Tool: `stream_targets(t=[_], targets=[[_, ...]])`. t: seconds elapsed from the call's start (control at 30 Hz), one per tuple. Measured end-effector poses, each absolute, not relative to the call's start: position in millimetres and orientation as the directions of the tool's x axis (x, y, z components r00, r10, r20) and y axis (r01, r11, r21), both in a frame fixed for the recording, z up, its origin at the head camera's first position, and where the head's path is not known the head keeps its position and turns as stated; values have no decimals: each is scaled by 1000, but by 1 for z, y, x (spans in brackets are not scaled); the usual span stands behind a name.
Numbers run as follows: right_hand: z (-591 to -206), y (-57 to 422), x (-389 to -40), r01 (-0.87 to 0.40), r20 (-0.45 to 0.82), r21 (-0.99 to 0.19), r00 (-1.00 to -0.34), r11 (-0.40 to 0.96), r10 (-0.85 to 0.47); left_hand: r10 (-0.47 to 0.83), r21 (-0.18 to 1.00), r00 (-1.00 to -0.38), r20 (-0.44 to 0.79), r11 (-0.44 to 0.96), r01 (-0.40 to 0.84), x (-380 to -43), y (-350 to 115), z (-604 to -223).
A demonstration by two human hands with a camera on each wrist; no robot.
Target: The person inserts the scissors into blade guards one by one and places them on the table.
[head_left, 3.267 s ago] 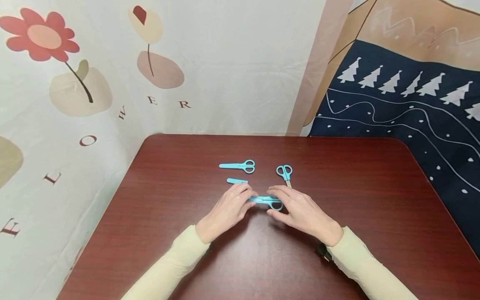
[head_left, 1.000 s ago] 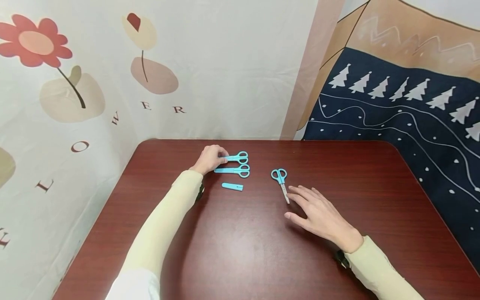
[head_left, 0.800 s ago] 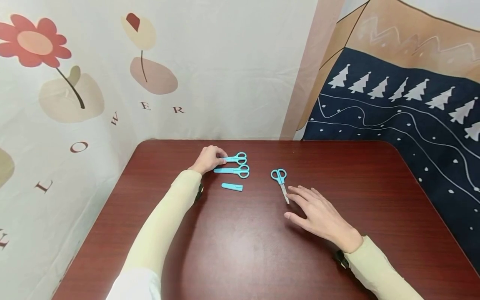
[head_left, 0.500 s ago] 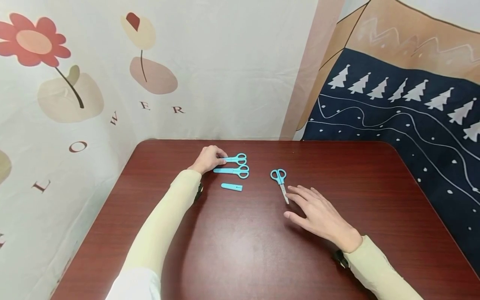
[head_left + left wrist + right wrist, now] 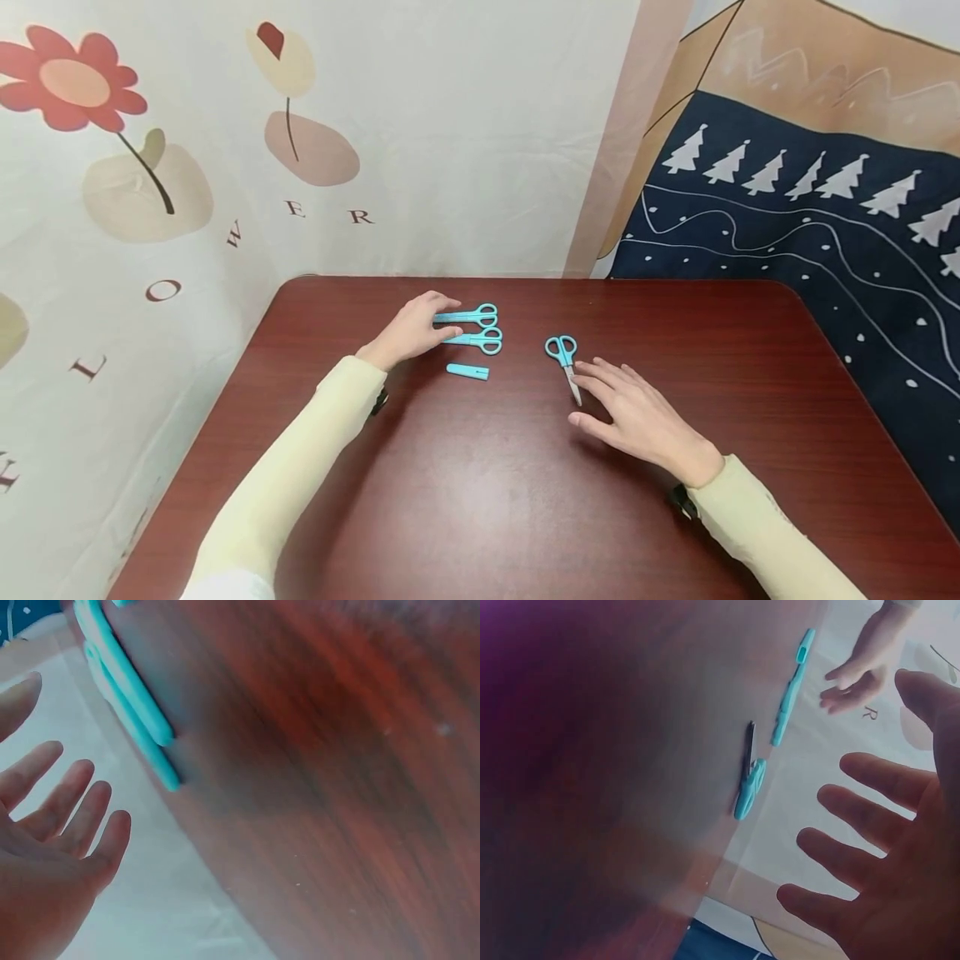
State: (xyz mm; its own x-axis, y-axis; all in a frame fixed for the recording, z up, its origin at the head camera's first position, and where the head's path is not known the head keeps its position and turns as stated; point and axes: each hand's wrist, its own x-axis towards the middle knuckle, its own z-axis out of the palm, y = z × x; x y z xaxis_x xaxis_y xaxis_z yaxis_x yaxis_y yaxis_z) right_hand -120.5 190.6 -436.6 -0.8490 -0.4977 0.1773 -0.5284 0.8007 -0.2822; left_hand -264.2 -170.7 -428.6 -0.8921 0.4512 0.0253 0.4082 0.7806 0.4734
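Observation:
Two light-blue scissors with their blades inside blue sheaths lie side by side at the back: the far pair (image 5: 486,315) and the near pair (image 5: 491,341). My left hand (image 5: 409,332) hovers at their sheath ends, fingers spread and holding nothing; in the left wrist view it is apart from both sheaths (image 5: 131,682). Bare-bladed scissors (image 5: 562,352) lie to the right, blades pointing toward me. Next to those blades is my right hand (image 5: 645,417), fingers extended and holding nothing. A loose blue blade sheath (image 5: 467,372) lies in front of the sheathed pairs.
Everything lies on a dark red wooden table (image 5: 480,492) with rounded far corners. Behind it hang a pale flower-print curtain (image 5: 465,150) and a navy cloth (image 5: 750,217) with white trees.
One sheathed pair, between both hands earlier, was placed by the left hand behind the other pair. The left hand then let go and drew slightly back toward me. The right hand stays nearly still lately.

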Motion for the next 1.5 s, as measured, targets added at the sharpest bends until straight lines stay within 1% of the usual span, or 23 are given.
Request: stream_targets(t=[0.1, 0.2, 0.37, 0.5, 0.6, 0.73, 1.0, 1.17, 1.4, 1.5], targets=[[-434, 192, -127, -535, 149, -291, -844, 793, -515, 481, 456, -874, 65, 765, 455, -251, -171, -427], [-431, 195, -136, -554, 124, -305, -830, 775, -544, 500, 465, -862, 85, 745, 478, -238, -171, -425], [-427, 202, -155, -600, 111, -325, -792, 732, -600, 532, 461, -841, 99, 724, 513, -217, -169, -422], [-427, 207, -169, -638, 103, -314, -759, 703, -643, 555, 453, -824, 115, 709, 540, -204, -170, -422], [-427, 208, -178, -653, 87, -305, -744, 693, -663, 574, 442, -812, 108, 703, 556, -196, -171, -424], [-428, 204, -188, -649, 48, -326, -738, 688, -673, 594, 437, -800, 85, 700, 565, -187, -173, -429], [-434, 191, -200, -619, -40, -353, -739, 701, -673, 614, 419, -788, 39, 706, 571, -181, -169, -438], [-437, 187, -204, -608, -78, -351, -739, 712, -669, 641, 399, -767, 6, 702, 590, -184, -163, -442], [-439, 193, -202, -617, -82, -319, -738, 720, -669, 658, 393, -752, -17, 696, 600, -190, -155, -445], [-440, 197, -199, -607, -82, -324, -747, 726, -660, 661, 393, -750, -28, 697, 599, -191, -155, -446]])
